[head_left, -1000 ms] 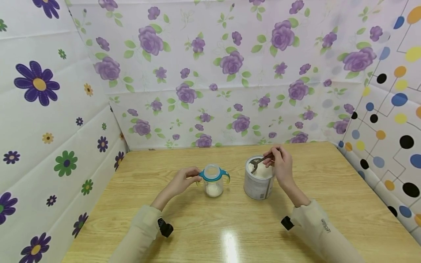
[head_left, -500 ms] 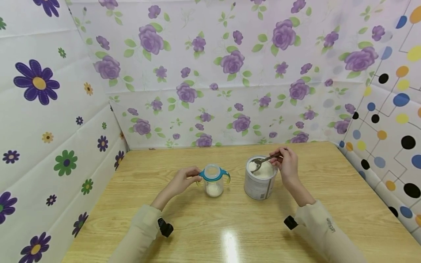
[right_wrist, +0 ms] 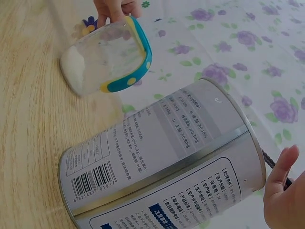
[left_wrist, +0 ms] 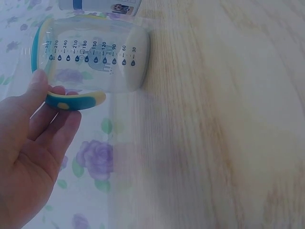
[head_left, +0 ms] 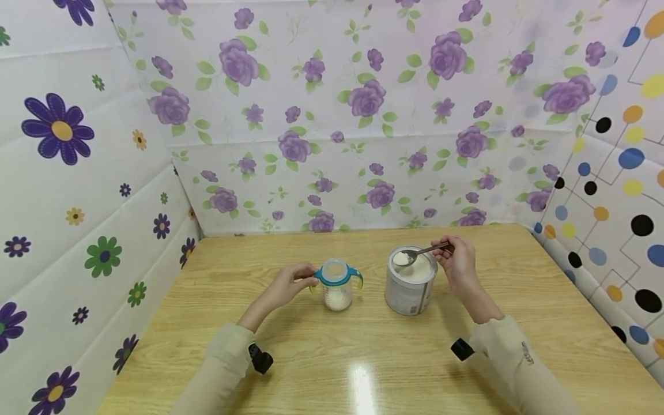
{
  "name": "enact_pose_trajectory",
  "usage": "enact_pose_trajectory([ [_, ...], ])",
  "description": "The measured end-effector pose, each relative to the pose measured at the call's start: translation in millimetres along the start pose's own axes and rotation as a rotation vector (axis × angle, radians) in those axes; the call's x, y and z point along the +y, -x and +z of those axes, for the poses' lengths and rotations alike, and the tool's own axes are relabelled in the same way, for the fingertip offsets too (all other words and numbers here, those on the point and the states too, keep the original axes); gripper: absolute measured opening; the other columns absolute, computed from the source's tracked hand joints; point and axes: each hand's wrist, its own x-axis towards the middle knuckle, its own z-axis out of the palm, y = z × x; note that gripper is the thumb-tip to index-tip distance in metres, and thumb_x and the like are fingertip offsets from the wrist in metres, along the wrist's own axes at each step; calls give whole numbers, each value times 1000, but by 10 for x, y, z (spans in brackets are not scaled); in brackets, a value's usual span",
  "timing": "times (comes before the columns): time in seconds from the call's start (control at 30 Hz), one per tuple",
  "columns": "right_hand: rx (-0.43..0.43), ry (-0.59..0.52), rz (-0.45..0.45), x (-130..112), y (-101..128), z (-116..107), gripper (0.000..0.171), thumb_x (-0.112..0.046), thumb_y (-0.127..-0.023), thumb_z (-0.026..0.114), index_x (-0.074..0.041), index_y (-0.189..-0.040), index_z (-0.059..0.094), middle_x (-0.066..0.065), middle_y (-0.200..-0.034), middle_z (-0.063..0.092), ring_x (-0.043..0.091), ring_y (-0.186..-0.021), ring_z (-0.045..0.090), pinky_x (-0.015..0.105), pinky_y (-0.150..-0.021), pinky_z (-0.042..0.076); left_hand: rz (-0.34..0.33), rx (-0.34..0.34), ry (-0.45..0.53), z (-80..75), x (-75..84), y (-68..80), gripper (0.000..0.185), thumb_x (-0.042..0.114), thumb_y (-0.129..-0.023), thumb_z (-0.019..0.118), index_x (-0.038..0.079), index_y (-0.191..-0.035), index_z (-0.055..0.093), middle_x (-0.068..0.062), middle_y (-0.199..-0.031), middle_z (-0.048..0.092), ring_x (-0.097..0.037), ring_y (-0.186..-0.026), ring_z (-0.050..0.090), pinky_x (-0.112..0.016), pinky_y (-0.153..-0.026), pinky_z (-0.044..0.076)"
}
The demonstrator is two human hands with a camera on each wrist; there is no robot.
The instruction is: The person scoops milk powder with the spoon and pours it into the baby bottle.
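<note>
My left hand (head_left: 286, 286) pinches one blue-and-yellow handle (left_wrist: 71, 101) of a clear baby bottle (left_wrist: 102, 57) standing on the table. White powder (head_left: 338, 299) fills its bottom part, near the lowest marks. To the right stands a grey-white milk powder tin (head_left: 407, 297), its top open and pale powder inside. My right hand (head_left: 459, 264) holds a metal spoon (head_left: 424, 250) by the handle over the tin's right rim. The spoon's bowl, heaped with white powder (head_left: 401, 259), is at the tin's mouth. In the right wrist view the tin hides most of the spoon.
The wooden table (head_left: 290, 369) carries the bottle and tin, with a gap between them. Flowered sheets (head_left: 311, 144) hang at the back and left, and a dotted sheet (head_left: 612, 213) at the right. Each wrist wears a small black camera (head_left: 261, 358).
My right hand has moved a little right and down, and the spoon has turned flatter, its bowl rising from the powder with a heap on it. The left hand and bottle stay put.
</note>
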Motion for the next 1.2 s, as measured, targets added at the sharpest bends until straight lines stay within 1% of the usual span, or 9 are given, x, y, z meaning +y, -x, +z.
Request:
enact_pose_trajectory([
  [0.1,-2,-20,21,0,-6,-11,30,-12,-106,25,-4,-91,50,3,-80,64,8,-63,59,14,-59,51,-2,0,-5,-5,6,0,12,17,-95,61,17,-105,67,-4,-102,71,-18,-97,68,-31,-84,55],
  [0.3,1,-48,57,-3,-13,-16,31,-15,-106,22,-5,-94,48,3,-82,63,8,-64,57,15,-59,51,-3,-2,20,-10,0,-2,12,17,-95,61,16,-106,67,-6,-102,71,-21,-98,68,-46,-86,55],
  [0.4,-1,-66,68,-14,-9,-14,31,-16,-106,21,-5,-95,48,3,-83,62,8,-65,57,15,-60,51,0,-2,26,-10,-10,-5,12,17,-95,61,16,-106,67,-7,-102,71,-21,-98,68,-49,-86,55],
  [0.67,-15,-134,108,-41,6,-4,32,-17,-107,21,-5,-94,47,4,-83,62,9,-67,55,15,-60,49,4,-11,23,-13,-8,-4,12,16,-96,61,16,-106,66,-9,-103,70,-22,-97,68,-49,-86,55],
  [0.83,-15,-131,120,-59,21,28,32,-17,-107,21,-6,-93,47,3,-83,61,8,-68,54,14,-61,48,3,-8,30,-8,-1,3,12,16,-96,61,16,-106,66,-9,-103,70,-22,-97,68,-51,-86,54],
  [1.07,-4,-139,130,-64,15,48,32,-16,-106,21,-6,-92,47,4,-82,61,8,-66,54,14,-59,47,10,-4,10,-1,-2,12,13,19,-95,61,15,-106,66,-8,-104,71,-20,-97,68,-47,-87,55],
  [1.2,-5,-141,132,-63,15,55,32,-15,-106,20,-6,-92,47,4,-83,61,8,-67,54,14,-59,46,4,-9,21,-6,1,6,12,18,-96,60,16,-106,66,-11,-104,71,-22,-97,68,-52,-88,53],
])
